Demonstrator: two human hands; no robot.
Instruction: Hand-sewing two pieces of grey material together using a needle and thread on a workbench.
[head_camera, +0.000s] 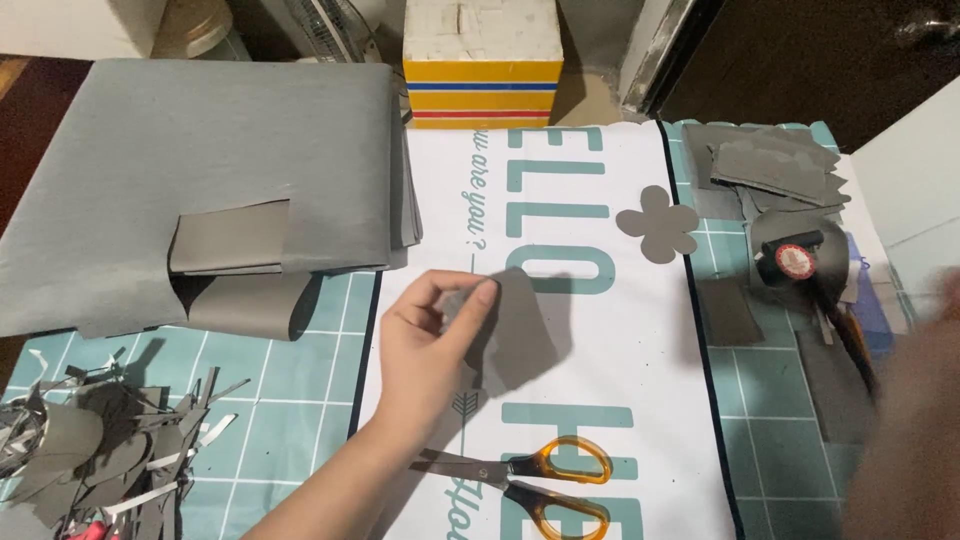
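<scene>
We look down on a craft worktop (300, 380) covered by a teal cutting mat, with a white printed sheet (600, 380) laid across its middle. Our left hand (430, 340) reaches in from the lower edge and pinches a small grey paper piece (515, 325) between thumb and fingertips, holding it just above the sheet, where it casts a shadow. Our right hand (915, 420) shows only as a blur at the right edge, and we cannot tell whether it is wide, narrow or holding anything.

Scissors (540, 480) with amber handles lie shut on the sheet, just below the left wrist. A grey flower cutout (658, 224) rests near the sheet's right border, well apart from the held piece. To the far left, a large grey paper stack (200, 170) has a rough notch cut from its near edge, with a flap curling under. Grey scraps (110, 450) are heaped at the lower left corner. More grey offcuts (770, 160) sit at the upper right, beside a black tool with a red and white cap (795, 260). A yellow striped box (482, 75) stands beyond the sheet.
</scene>
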